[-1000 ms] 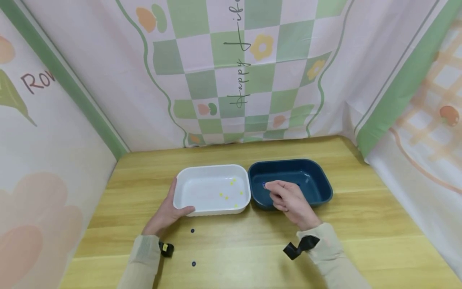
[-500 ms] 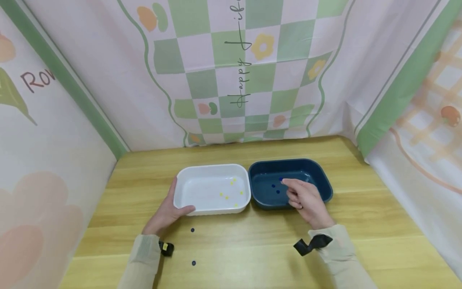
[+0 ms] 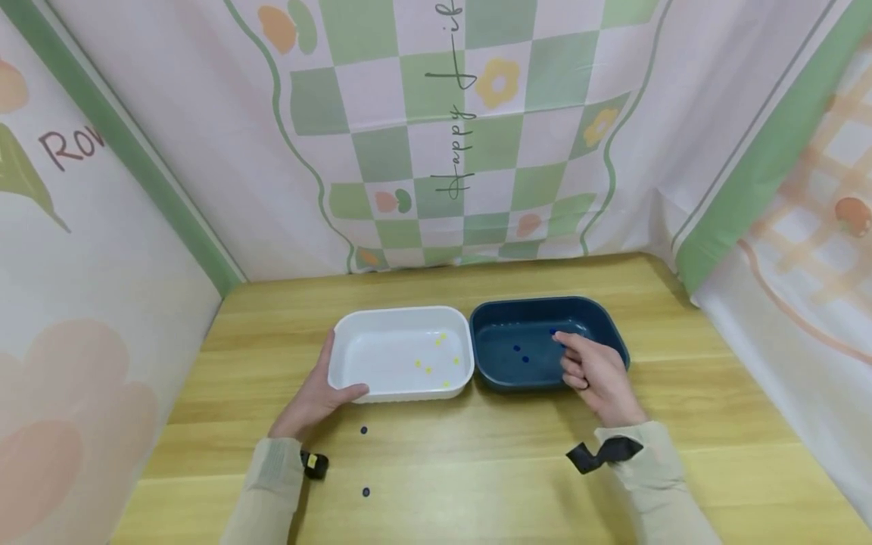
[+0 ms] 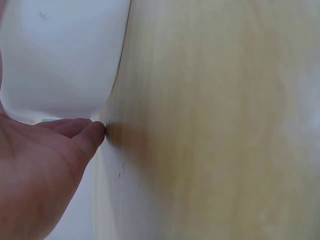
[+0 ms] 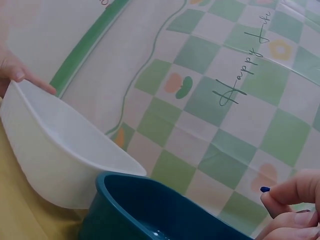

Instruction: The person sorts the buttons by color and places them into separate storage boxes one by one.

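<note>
My left hand (image 3: pixel 316 397) grips the left end of a white plastic basin (image 3: pixel 381 395), its thumb over the front corner and the fingers along the outer side. Several small yellow pieces lie inside that basin. Over the right half of a dark blue basin (image 3: pixel 493 382), my right hand (image 3: pixel 602 378) pinches a small blue button (image 5: pixel 265 189) between thumb and forefinger. Two similar blue buttons (image 3: pixel 525 359) lie on the blue basin's floor; the hand hides part of its right side. The left wrist view shows the left fingers (image 4: pixel 92 134) against the white basin's outer wall.
Two more dark blue buttons, a nearer one (image 3: pixel 365 492) and a farther one (image 3: pixel 364 430), lie on the wooden table (image 3: pixel 463 469) in front of the white basin. The basins stand side by side. A printed curtain (image 3: pixel 436 151) hangs behind the table.
My right hand has moved rightward over the blue basin, still pinching a blue button. Two buttons on the basin floor have come into view. The left hand keeps its place on the white basin.
</note>
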Demonstrator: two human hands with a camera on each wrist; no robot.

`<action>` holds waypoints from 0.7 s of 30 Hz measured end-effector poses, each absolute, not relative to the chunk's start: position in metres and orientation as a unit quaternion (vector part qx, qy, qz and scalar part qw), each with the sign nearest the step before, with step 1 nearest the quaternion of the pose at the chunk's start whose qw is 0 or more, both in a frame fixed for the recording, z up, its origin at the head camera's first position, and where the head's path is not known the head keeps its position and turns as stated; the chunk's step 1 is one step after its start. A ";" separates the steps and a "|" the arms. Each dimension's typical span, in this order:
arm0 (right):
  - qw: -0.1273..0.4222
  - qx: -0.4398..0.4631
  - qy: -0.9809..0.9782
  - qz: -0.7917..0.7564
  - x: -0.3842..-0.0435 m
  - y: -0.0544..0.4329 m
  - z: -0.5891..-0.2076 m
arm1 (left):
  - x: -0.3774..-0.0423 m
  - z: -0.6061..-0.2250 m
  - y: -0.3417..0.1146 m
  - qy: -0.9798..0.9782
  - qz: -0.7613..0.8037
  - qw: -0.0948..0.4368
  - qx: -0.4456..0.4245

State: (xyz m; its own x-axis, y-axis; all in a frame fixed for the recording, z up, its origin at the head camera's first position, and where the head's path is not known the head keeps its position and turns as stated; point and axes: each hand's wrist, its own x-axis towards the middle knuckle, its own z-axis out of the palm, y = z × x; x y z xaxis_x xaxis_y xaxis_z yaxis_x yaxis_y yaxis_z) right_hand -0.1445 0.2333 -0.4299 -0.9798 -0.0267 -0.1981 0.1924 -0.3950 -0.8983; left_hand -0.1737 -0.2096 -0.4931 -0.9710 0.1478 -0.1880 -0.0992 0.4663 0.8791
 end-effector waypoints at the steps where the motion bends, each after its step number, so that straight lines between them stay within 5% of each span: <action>1: 0.066 0.076 0.545 -0.833 -0.145 0.234 -0.430 | -0.174 -0.493 -0.210 0.849 0.515 0.119 0.015; 21: 0.048 0.100 0.489 -0.865 -0.147 0.244 -0.432 | -0.173 -0.492 -0.210 0.846 0.519 0.123 0.015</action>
State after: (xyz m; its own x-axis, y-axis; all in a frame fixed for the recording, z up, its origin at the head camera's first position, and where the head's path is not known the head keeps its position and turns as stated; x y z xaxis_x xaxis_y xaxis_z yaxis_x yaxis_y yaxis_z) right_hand -0.1469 0.2435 -0.4318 -0.9756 0.0144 -0.2191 0.1802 -0.5177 -0.8364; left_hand -0.1726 -0.2104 -0.4916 -0.9691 0.1532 -0.1932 -0.1028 0.4609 0.8815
